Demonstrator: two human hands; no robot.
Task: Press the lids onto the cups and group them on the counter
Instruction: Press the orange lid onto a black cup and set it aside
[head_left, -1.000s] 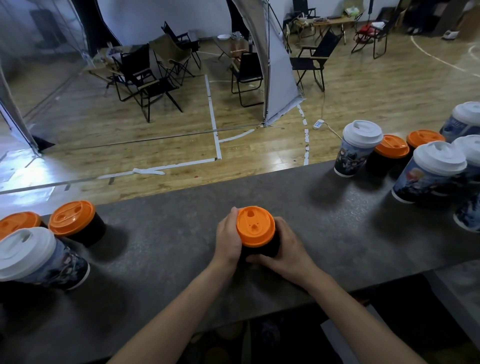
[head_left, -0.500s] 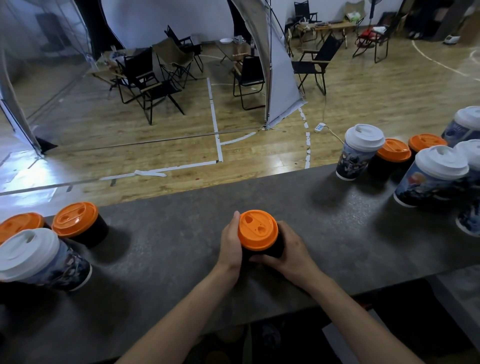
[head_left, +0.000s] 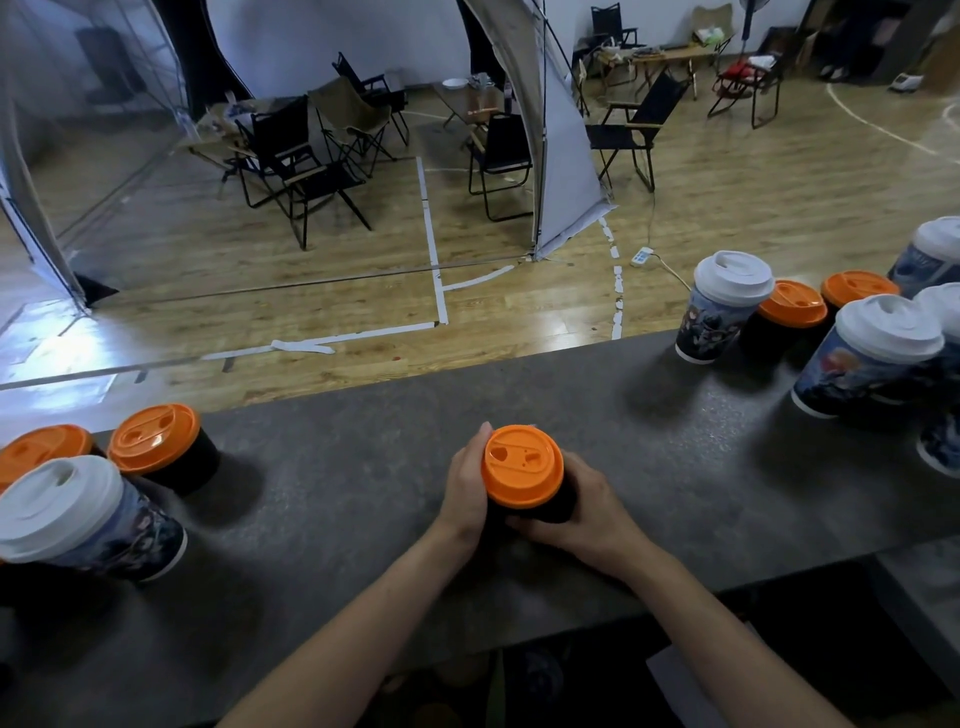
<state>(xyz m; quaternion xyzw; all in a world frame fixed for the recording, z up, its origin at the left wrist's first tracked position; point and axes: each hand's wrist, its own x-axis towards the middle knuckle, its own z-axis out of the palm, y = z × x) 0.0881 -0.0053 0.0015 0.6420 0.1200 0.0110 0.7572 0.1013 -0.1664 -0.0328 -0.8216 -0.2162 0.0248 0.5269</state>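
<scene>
A short black cup (head_left: 548, 512) capped with an orange lid (head_left: 522, 466) stands upright at mid-tabletop (head_left: 337, 499), near its front edge. Its long axis is vertical, lid up. The left grip (head_left: 464, 486) and right grip (head_left: 589, 512) clasp its sides, fingers curled round it.

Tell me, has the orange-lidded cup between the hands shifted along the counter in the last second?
No. The held cup keeps its gap to the left orange-lidded cup and the far counter edge; only the camera drifted.
</scene>
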